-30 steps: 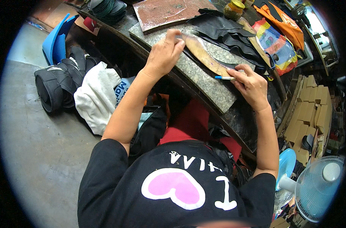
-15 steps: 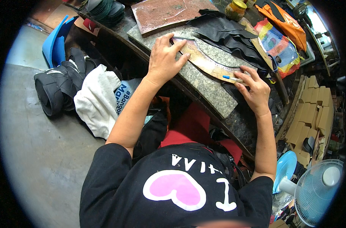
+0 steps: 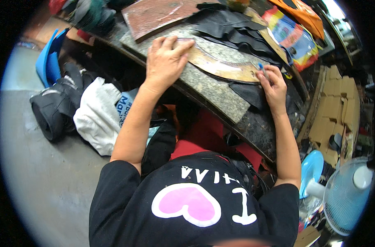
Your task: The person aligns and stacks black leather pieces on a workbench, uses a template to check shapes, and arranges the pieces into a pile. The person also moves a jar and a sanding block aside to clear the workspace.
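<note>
A curved tan template point(image 3: 224, 70) lies on a speckled grey stone slab point(image 3: 232, 109), over a piece of black leather point(image 3: 250, 92) that shows along its near right edge. My left hand point(image 3: 166, 59) rests on the template's left end, fingers laid over it and holding it down. At the opposite end, my right hand point(image 3: 274, 84) pinches a pen with a blue end point(image 3: 260, 66), close to the template's edge. The pen's tip is hidden by my fingers. Beyond the template lies a pile of black leather pieces point(image 3: 232, 29).
A reddish-brown board point(image 3: 154, 16) sits on the slab's far left part. Past the leather are a colourful plastic bag point(image 3: 292, 37) and an orange bag point(image 3: 305, 16). White cloth point(image 3: 97, 115) and black rolls point(image 3: 49, 117) stand left; a fan point(image 3: 348, 195) is at lower right.
My right hand has turned the pen more upright, at the template's right end. My left hand's fingers have drawn closer together over the left end. The whole view has shifted slightly.
</note>
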Motion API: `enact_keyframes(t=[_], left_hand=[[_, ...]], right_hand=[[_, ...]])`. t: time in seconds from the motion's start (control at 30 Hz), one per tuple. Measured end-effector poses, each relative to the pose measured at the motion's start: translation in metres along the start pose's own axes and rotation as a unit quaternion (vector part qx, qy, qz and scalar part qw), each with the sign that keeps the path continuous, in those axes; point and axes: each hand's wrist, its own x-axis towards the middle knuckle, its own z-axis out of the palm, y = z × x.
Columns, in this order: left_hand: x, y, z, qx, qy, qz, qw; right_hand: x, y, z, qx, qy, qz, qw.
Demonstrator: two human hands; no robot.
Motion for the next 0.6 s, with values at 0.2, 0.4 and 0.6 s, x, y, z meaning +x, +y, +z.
enact_keyframes(t=[0.2, 0.4, 0.6], left_hand=[[-0.0002, 0.0084, 0.0023, -0.014, -0.006, -0.032, 0.999], [-0.0022, 0.0086, 0.0048, -0.017, 0.008, -0.033, 0.999], [-0.002, 0.0101, 0.0065, -0.025, 0.017, -0.043, 0.999]], right_hand=[[0.0011, 0.0107, 0.0014, -0.013, 0.002, 0.102, 0.995], [0.0005, 0.0057, -0.0038, 0.033, -0.04, 0.1, 0.994], [0.0014, 0.0137, 0.0005, 0.03, -0.024, 0.063, 0.997]])
